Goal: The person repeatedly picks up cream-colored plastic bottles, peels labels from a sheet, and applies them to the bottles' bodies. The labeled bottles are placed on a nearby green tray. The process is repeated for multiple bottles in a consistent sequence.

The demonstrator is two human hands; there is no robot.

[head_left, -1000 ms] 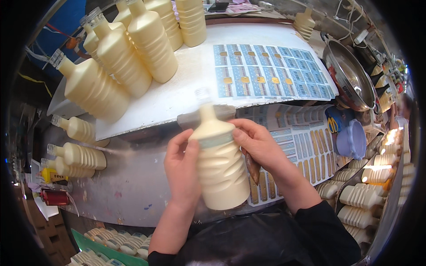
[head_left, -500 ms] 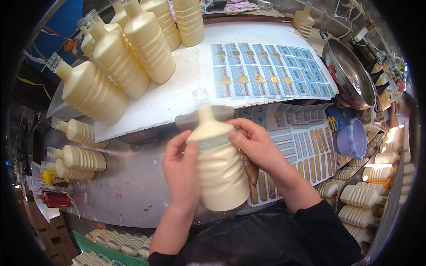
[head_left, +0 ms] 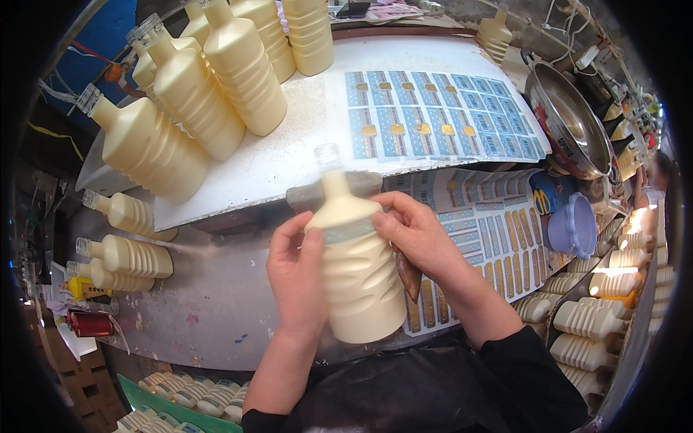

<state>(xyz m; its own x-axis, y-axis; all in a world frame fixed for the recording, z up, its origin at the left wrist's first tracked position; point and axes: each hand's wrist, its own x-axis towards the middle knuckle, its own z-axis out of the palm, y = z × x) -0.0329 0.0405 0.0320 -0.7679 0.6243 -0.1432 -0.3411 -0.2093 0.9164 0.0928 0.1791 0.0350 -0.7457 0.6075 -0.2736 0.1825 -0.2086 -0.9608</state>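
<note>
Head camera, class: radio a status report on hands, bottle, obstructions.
Left hand, right hand: both gripping cream bottle. Bluish strip across its front. Possible snag: brown pointed object beside it, by right hand.

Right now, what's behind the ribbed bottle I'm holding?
Behind the ribbed cream bottle, a greyish slab shows either side of its neck, with the white worktop beyond. Its opaque body hides whatever lies directly behind.

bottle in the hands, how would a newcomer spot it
Start at the large white board across the upper middle; look just below it. There, the left hand and right hand hold a cream bottle, neck toward the board. Unlike the bottles on the board, it is gripped and wears a blue-grey band.
</note>
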